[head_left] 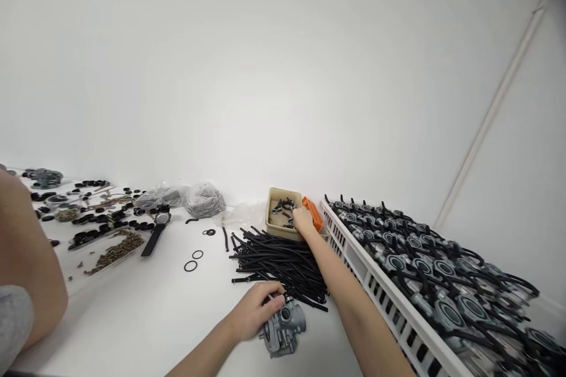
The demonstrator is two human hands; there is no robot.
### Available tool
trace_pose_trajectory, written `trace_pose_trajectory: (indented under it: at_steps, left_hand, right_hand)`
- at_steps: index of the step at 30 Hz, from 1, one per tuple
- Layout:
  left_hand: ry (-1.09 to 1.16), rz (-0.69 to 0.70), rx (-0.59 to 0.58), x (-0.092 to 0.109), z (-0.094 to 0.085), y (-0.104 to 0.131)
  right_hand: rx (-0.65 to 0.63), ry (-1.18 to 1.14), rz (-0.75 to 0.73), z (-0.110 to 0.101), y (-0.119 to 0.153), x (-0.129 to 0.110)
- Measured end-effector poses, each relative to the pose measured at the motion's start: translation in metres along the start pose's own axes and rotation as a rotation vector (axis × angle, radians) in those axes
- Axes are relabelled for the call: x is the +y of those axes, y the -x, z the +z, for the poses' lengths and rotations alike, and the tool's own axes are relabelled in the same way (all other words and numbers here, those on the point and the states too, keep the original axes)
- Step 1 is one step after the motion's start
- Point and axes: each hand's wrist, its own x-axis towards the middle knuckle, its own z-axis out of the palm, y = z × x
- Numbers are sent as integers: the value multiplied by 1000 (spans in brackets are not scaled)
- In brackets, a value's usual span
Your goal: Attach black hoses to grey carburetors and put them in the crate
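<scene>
L hand (255, 308) is gripping the grey cast-metal carburettor (283, 325) on the white table (145, 306). R hand (303, 221), fingers curled, is reaching fwd into the beige plastic tray of small black clips (283, 216), just beyond the black rubber hose pile (283, 265).

On your desk (145, 312) a pile of black hoses (283, 262) lies in the middle, and to its right stands a white crate (380, 291) of grey carburetors. On the left you see a wristwatch (158, 228), two black O-rings (193, 260) and bagged parts (204, 200).

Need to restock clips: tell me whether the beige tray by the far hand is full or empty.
Partly filled. A few dark metal clips lie on the floor of the beige tray, most of the floor showing, where the right hand reaches in.
</scene>
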Motion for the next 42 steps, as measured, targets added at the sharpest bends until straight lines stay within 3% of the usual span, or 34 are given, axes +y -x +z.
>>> trace_pose_trajectory:
  at_steps: [8,13,17,23,26,33,35,37,40,42]
  left_hand:
    - [4,42,14,1,-2,-1]
    - [-18,39,51,1,-2,0]
    - [-22,23,84,1,0,1]
    - [-131,27,146,1,2,1]
    - [-263,4,226,3,3,3]
    - [-479,-54,319,11,2,13]
    - [-498,2,328,13,-8,15]
    - [-551,15,398,11,-30,18]
    - [-792,-222,633,1,-88,23]
    - [-1074,-470,669,-9,-134,31]
  right_hand:
    - [158,-610,202,-16,22,-4]
    - [242,-1071,320,-19,60,-21]
    - [291,-1312,388,-29,94,-32]
    - [199,-1836,476,-48,135,-39]
    - [142,-1872,503,-47,143,-39]
    - [183,-1782,556,-37,143,-36]
    - [178,-1758,535,-37,144,-35]
    - [177,-1721,509,-37,145,-36]
    - [175,-1659,482,-35,144,-37]
    - [166,-1624,473,-35,143,-39]
